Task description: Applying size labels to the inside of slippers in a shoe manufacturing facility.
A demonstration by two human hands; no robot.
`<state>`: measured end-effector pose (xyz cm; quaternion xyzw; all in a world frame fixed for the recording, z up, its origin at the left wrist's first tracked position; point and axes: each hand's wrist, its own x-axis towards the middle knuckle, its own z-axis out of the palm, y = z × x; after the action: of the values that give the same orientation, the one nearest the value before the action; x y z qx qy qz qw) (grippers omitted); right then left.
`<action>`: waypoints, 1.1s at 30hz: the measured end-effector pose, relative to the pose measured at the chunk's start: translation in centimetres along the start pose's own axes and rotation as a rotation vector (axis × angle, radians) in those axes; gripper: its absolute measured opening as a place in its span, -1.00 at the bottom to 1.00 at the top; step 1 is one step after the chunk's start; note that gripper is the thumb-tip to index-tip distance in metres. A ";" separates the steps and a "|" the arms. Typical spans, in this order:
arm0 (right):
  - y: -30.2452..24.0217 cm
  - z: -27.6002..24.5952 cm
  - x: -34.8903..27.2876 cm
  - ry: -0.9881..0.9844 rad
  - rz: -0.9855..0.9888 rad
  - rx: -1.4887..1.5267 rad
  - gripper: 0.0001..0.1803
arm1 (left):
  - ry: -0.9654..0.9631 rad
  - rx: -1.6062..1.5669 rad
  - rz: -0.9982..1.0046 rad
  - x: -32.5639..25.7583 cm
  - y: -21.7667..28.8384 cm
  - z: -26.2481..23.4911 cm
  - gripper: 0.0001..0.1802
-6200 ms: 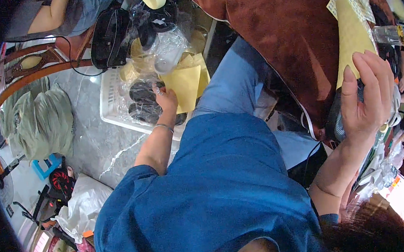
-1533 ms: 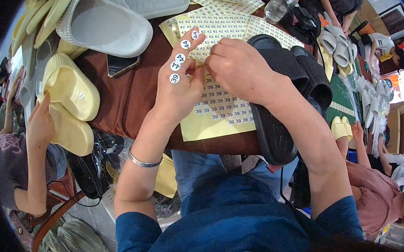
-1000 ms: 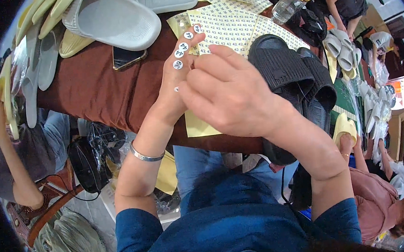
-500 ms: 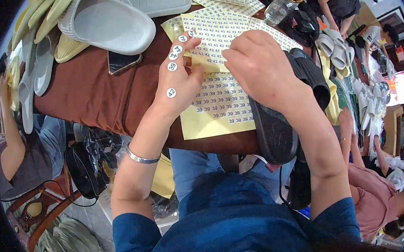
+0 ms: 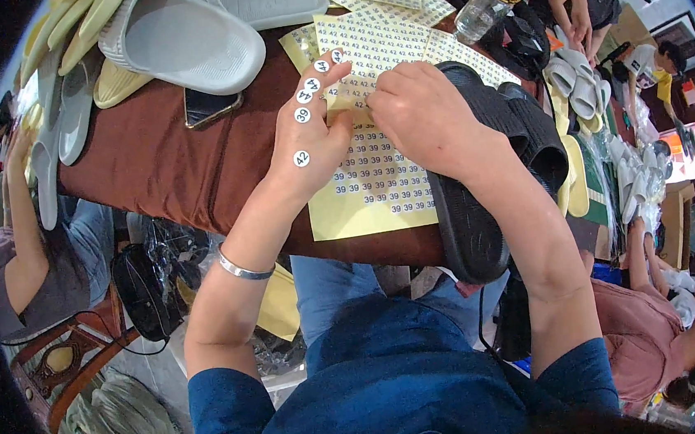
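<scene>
While left hand (image 5: 313, 139) pinches sticker sheet (image 5: 378, 42) by left edge, right hand (image 5: 423, 115) curls opposite, hold unclear.

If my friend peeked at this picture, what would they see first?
Probably the small round white stickers dotted along the person's left hand, near the middle. Just below lie pale yellow paper label sheets, with the right hand over them and ribbed black slippers alongside. A big light-grey slipper also stands out at upper left.
</scene>
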<state>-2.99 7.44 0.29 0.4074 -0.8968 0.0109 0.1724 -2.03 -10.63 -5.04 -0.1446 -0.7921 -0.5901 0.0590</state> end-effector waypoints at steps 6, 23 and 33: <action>-0.2 0.2 0.3 0.030 -0.020 0.040 -0.92 | 0.048 -0.008 0.064 -0.1 0.6 0.4 -0.37; -1.5 -2.3 1.5 0.352 -0.162 0.110 -0.88 | 0.081 -0.130 0.104 -0.2 -0.6 0.3 -0.29; -5.1 -3.3 3.1 0.144 -0.358 -0.079 -0.74 | 0.009 0.088 0.191 0.2 -1.0 0.2 -0.45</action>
<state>-0.11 2.30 3.71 0.5514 -0.7952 -0.0260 0.2510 -2.50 -10.63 -5.96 -0.2140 -0.7997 -0.5470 0.1248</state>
